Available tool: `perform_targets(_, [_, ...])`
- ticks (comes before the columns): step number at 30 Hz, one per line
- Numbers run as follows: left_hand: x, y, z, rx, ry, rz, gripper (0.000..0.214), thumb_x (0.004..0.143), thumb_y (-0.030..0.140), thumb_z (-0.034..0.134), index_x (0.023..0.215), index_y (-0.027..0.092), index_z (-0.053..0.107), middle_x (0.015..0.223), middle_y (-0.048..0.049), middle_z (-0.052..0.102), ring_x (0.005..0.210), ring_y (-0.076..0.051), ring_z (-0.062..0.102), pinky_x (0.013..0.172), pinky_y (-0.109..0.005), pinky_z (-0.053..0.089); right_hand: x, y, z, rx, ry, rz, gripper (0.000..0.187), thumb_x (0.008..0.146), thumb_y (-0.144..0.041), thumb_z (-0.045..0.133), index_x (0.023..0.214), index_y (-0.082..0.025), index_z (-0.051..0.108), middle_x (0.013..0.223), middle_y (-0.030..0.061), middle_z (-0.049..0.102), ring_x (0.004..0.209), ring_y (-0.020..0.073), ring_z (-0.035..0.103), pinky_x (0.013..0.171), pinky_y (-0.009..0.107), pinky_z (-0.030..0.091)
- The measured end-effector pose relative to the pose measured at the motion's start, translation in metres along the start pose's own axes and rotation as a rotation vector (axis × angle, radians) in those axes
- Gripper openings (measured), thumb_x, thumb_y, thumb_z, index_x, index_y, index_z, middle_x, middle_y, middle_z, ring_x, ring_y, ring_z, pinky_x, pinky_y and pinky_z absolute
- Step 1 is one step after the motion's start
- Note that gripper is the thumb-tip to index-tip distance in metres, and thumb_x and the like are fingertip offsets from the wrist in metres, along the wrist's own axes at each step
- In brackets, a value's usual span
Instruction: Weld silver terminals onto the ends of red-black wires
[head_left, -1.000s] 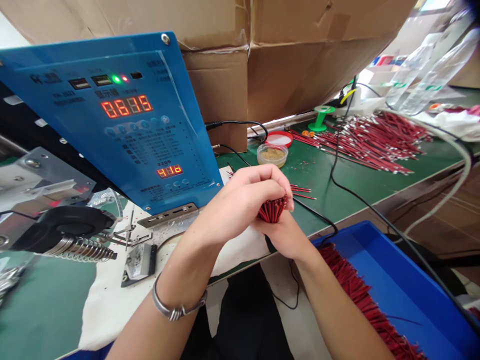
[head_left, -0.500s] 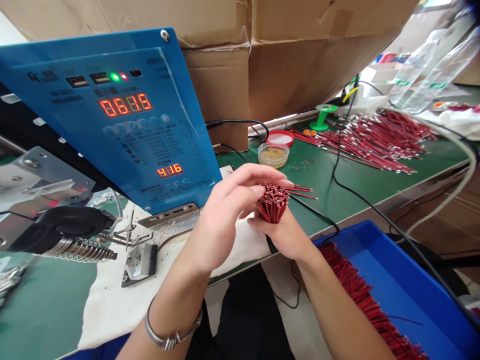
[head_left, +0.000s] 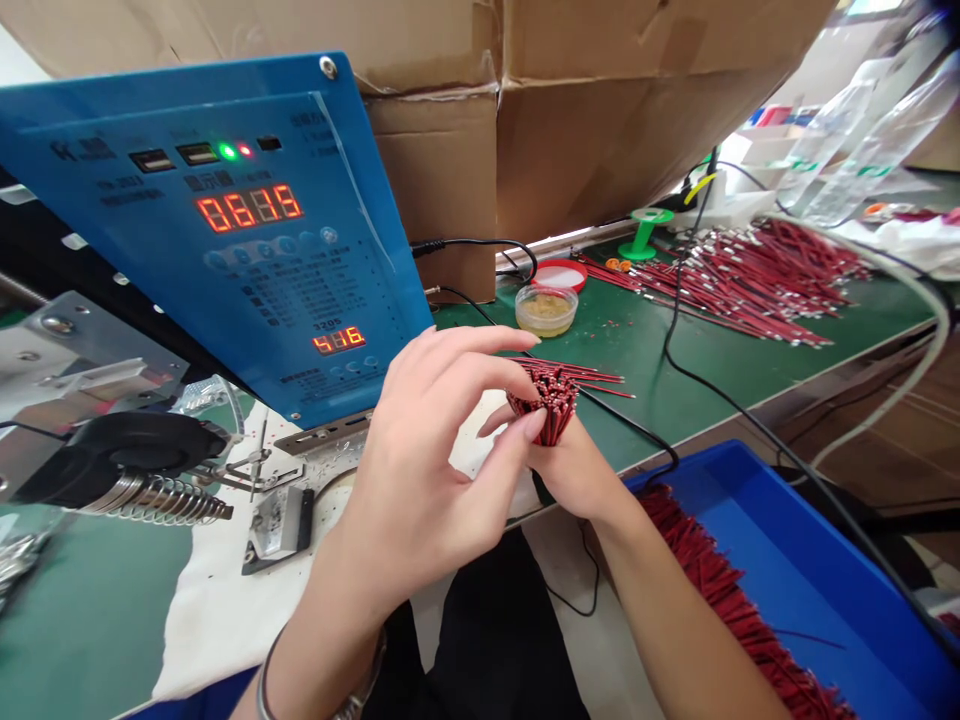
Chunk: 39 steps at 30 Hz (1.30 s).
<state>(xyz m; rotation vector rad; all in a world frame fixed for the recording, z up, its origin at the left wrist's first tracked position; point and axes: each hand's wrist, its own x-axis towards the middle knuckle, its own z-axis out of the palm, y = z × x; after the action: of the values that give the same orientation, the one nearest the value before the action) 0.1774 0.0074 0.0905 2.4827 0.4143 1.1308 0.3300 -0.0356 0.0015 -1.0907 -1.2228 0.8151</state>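
Note:
A tight bundle of thin red-and-black wires (head_left: 553,400) stands with its cut ends facing up at the bench edge. My right hand (head_left: 574,465) is closed round it from below, its fingers mostly hidden behind the bundle. From the left, my left hand (head_left: 442,430) pinches the near side of the bundle's top between thumb and index finger; the other fingers are stretched out above. A few loose wires (head_left: 600,377) lie on the green bench just behind the bundle.
A blue machine panel (head_left: 300,240) with lit red digits and a soldering iron (head_left: 172,498) stand left. A tub of yellowish paste (head_left: 546,312), a wire pile (head_left: 780,280) and a green spool (head_left: 643,235) are behind. A blue bin (head_left: 825,570) of wires sits right; black cable (head_left: 712,395) crosses the bench.
My left hand has shifted toward me and turned, its thumb moving down from the top to the near side of the bundle. More loose wires show behind it. My right hand stays put.

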Motion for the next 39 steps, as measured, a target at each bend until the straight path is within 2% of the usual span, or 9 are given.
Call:
perform_targets(5, [-0.003,0.000,-0.003,0.097,0.031,0.015,0.016,0.088,0.023,0.069,0.101,0.032,0.067,0.128,-0.0026,0.070,0.120,-0.029,0.062,0.117,-0.055,0.038,0.000,0.003,0.001,0.017,-0.024,0.012,0.020,0.075,-0.014,0.057,0.088,-0.020,0.071,0.088,0.0001,0.069,0.085,0.0203,0.060,0.082,0.034,0.048])
perform_targets(12, [-0.004,-0.001,-0.005,0.005,0.047,-0.011,0.016,0.088,0.018,0.071,0.100,0.029,0.071,0.117,-0.0009,0.073,0.109,-0.022,0.066,0.106,-0.043,0.048,-0.001,0.007,0.001,0.042,-0.038,-0.002,0.023,0.079,-0.010,0.057,0.092,-0.021,0.072,0.095,-0.0009,0.072,0.094,0.0216,0.065,0.087,0.034,0.048])
perform_targets(18, [-0.006,0.004,0.001,-0.004,0.080,-0.061,0.015,0.089,0.018,0.068,0.099,0.028,0.068,0.116,-0.0016,0.073,0.111,-0.024,0.066,0.108,-0.047,0.046,0.000,0.005,0.001,0.019,-0.043,0.009,0.024,0.078,-0.013,0.058,0.094,-0.021,0.074,0.095,0.0009,0.072,0.092,0.0220,0.063,0.087,0.035,0.049])
perform_targets(21, [-0.007,0.010,0.012,0.005,0.165,-0.128,0.015,0.087,0.014,0.066,0.095,0.026,0.063,0.113,-0.0023,0.073,0.111,-0.023,0.067,0.106,-0.046,0.047,-0.001,0.004,0.002,0.004,-0.018,0.021,0.016,0.078,-0.014,0.060,0.086,-0.020,0.072,0.088,0.0005,0.069,0.087,0.0201,0.060,0.082,0.032,0.049])
perform_targets(25, [-0.009,0.015,0.031,0.024,0.342,-0.238,0.026,0.081,0.012,0.068,0.099,0.025,0.054,0.109,-0.0040,0.066,0.108,-0.021,0.064,0.098,-0.039,0.050,-0.002,0.003,0.003,0.013,0.003,0.038,0.005,0.082,-0.022,0.066,0.080,-0.019,0.069,0.082,-0.0006,0.063,0.077,0.0161,0.054,0.072,0.028,0.047])
perform_targets(28, [-0.011,0.016,0.038,0.179,0.425,-0.292,0.024,0.075,0.016,0.069,0.090,0.023,0.051,0.085,0.0005,0.059,0.080,-0.017,0.061,0.076,-0.034,0.048,-0.003,0.003,0.003,0.039,-0.007,0.055,0.010,0.086,-0.026,0.066,0.079,-0.018,0.068,0.076,-0.0018,0.061,0.070,0.0139,0.051,0.068,0.027,0.045])
perform_targets(31, [-0.009,0.016,0.038,0.333,0.372,-0.273,0.017,0.076,0.017,0.065,0.073,0.022,0.048,0.062,0.0053,0.052,0.058,-0.013,0.051,0.066,-0.033,0.040,-0.003,0.004,0.004,0.066,-0.008,0.062,0.010,0.086,-0.027,0.068,0.080,-0.019,0.066,0.079,-0.0015,0.064,0.072,0.0144,0.053,0.068,0.026,0.045])
perform_targets(34, [-0.006,0.016,0.035,0.408,0.310,-0.201,0.018,0.080,0.019,0.061,0.066,0.021,0.051,0.056,0.0049,0.053,0.055,-0.013,0.050,0.070,-0.034,0.040,-0.002,0.004,0.004,0.080,0.002,0.053,0.005,0.086,-0.023,0.067,0.082,-0.020,0.066,0.085,-0.0022,0.067,0.077,0.0145,0.056,0.071,0.026,0.046])
perform_targets(39, [-0.004,0.014,0.033,0.521,0.311,-0.102,0.020,0.087,0.021,0.058,0.067,0.020,0.055,0.055,0.0036,0.055,0.058,-0.015,0.053,0.085,-0.038,0.043,-0.001,0.007,0.004,0.090,-0.008,0.040,0.006,0.086,-0.023,0.066,0.081,-0.021,0.068,0.083,-0.0012,0.067,0.083,0.0174,0.059,0.076,0.028,0.049])
